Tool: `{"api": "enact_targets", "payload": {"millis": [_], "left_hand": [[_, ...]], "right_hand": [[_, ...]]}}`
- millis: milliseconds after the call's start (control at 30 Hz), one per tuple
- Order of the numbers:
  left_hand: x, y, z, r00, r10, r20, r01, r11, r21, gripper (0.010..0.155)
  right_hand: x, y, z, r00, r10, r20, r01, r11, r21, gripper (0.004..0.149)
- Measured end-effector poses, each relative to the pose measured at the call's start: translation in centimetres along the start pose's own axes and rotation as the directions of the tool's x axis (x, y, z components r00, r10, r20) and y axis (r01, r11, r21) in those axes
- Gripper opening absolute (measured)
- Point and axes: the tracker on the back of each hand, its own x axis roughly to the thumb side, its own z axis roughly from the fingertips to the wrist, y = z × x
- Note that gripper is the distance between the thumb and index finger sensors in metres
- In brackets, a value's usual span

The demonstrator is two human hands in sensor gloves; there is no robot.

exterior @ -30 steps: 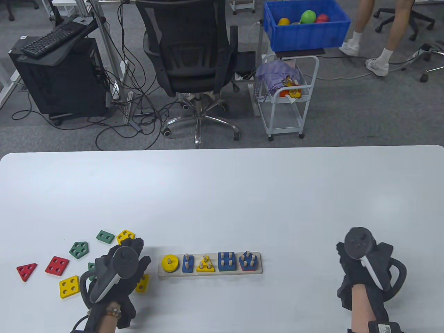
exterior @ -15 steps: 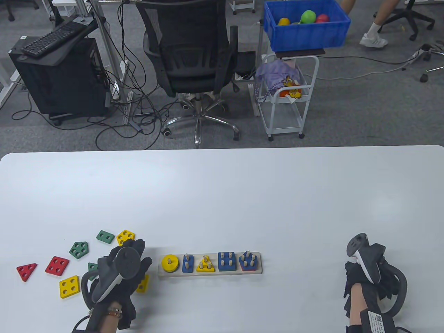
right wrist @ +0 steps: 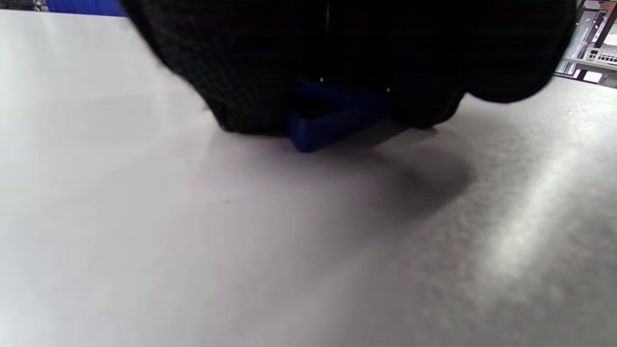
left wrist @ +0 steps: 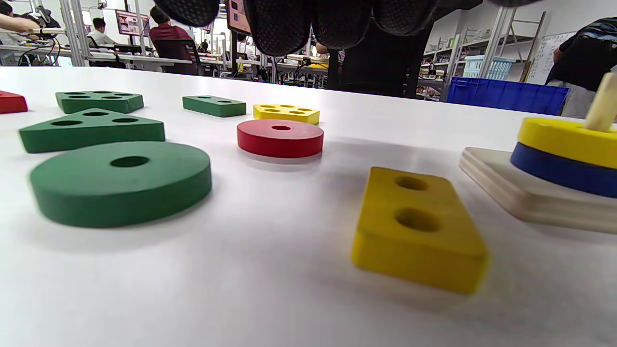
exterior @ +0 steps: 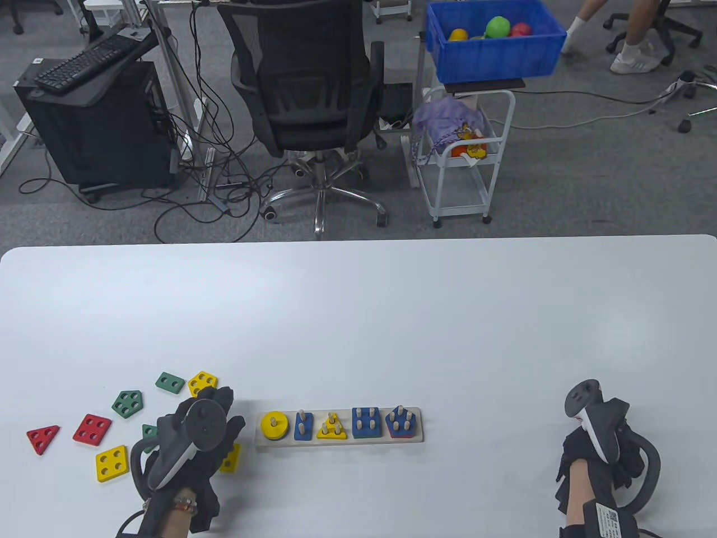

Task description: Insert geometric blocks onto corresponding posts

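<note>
The wooden post board (exterior: 341, 441) lies near the table's front and carries a yellow disc (exterior: 274, 427), a blue rectangle (exterior: 303, 427), a yellow triangle (exterior: 331, 430), a blue square (exterior: 366, 423) and a blue pentagon (exterior: 401, 422). My left hand (exterior: 227, 409) hovers open just left of the board. Its fingertips (left wrist: 289, 24) hang above a red disc (left wrist: 279, 138), a green disc (left wrist: 120, 180) and a yellow rectangle (left wrist: 417, 226). My right hand (exterior: 594, 448) is far right, with its fingers closed over a blue block (right wrist: 332, 123) that touches the table.
Loose blocks lie left of the left hand: a red triangle (exterior: 42, 437), a red square (exterior: 91, 429), a yellow square (exterior: 112, 463), a green pentagon (exterior: 127, 403), a green rectangle (exterior: 170, 382) and a yellow pentagon (exterior: 201, 382). An office chair (exterior: 308, 84) and a cart (exterior: 465, 157) stand beyond the table's far edge.
My right hand has rolled onto its side and shifted slightly right and toward the table's front edge. My left hand has barely moved.
</note>
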Motion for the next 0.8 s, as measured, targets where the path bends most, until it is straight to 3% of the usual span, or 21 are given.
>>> {"api": "enact_targets", "payload": {"millis": [133,267,433,500,533,700,767,800], "left_hand": [[0.0,0.0,0.0,1.0,0.005,0.001,-0.005,1.0,0.005,0.064],[-0.1,0.0,0.0,1.0,0.009,0.002,-0.009,1.0,0.004,0.065],[0.1,0.0,0.0,1.0,-0.001,0.006,0.001,1.0,0.007,0.064],[0.2,-0.1,0.0,1.0,-0.016,0.007,0.016,1.0,0.012,0.064],[0.2,-0.1,0.0,1.0,-0.016,0.008,0.015,1.0,0.013,0.064],[0.2,0.0,0.0,1.0,-0.014,0.01,0.013,1.0,0.021,0.064],[0.2,-0.1,0.0,1.0,-0.016,0.012,0.015,1.0,0.021,0.064],[0.2,-0.1,0.0,1.0,-0.017,0.013,0.017,1.0,0.02,0.065]], "right_hand": [[-0.7,0.1,0.0,0.999,-0.021,0.025,0.023,0.998,-0.063,0.055],[-1.1,-1.5,0.6,0.994,-0.082,0.073,0.092,0.985,-0.146,0.056],[0.6,-3.4,2.5,0.942,-0.135,0.308,0.207,0.954,-0.216,0.055],[3.4,-3.8,4.3,0.819,-0.043,0.573,0.202,0.955,-0.217,0.056],[4.7,-4.0,5.4,0.77,-0.023,0.638,0.203,0.956,-0.211,0.056],[10.4,-5.2,11.5,0.553,0.092,0.828,0.211,0.946,-0.246,0.056],[13.4,-5.1,15.0,0.408,0.134,0.903,0.213,0.948,-0.237,0.056],[14.0,-5.1,15.7,0.378,0.146,0.914,0.208,0.949,-0.237,0.057]]}}
